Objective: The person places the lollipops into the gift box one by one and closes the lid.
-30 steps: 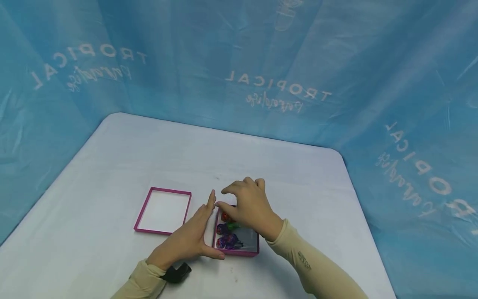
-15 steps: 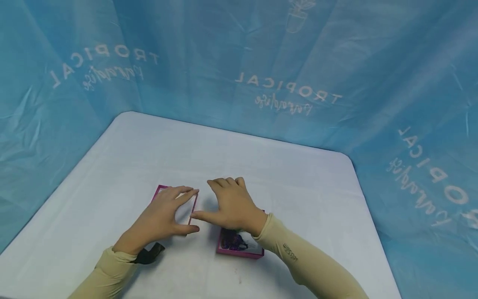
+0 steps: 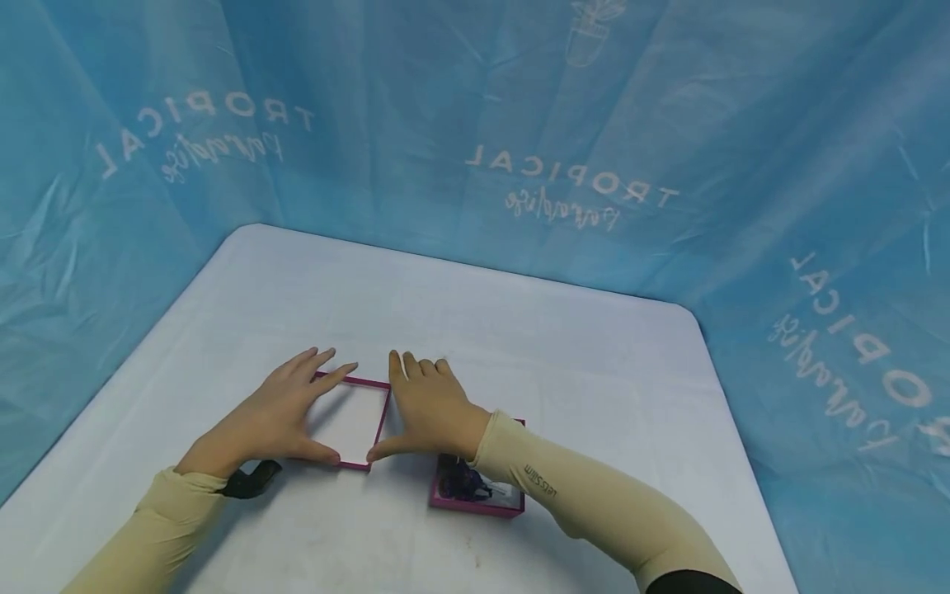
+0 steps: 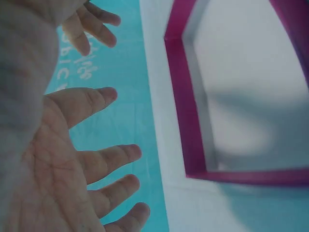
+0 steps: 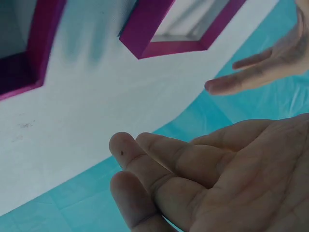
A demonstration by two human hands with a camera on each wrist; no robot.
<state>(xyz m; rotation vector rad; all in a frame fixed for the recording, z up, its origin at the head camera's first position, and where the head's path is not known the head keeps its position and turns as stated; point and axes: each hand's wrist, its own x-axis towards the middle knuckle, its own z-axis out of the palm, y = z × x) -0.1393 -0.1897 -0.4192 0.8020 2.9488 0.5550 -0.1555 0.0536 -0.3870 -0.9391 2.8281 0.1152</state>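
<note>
A shallow square lid with magenta rims (image 3: 379, 428) lies on the white table, its pale inner face up. My left hand (image 3: 275, 412) is at its left side, thumb and fingers spread over the edges. At the right side is my right hand (image 3: 432, 412), thumb tip by the near right corner and straight fingers by the far one. Neither hand is curled round the rim. A magenta box (image 3: 475, 506) holds purple-wrapped lollipops (image 3: 462, 480), partly hidden under my right wrist. Magenta lid walls (image 4: 186, 106) show in the left wrist view.
The white table (image 3: 475, 313) has rounded far corners. Blue curtains (image 3: 416, 124) with mirrored lettering hang behind it and along both sides. In the right wrist view the box (image 5: 41, 53) stands a short way from the lid (image 5: 174, 47).
Both hands have left the lollipop box and moved left to the lid, the left hand first. The left hand has shifted to the lid's left side, the right to its right. Box and lid stay put.
</note>
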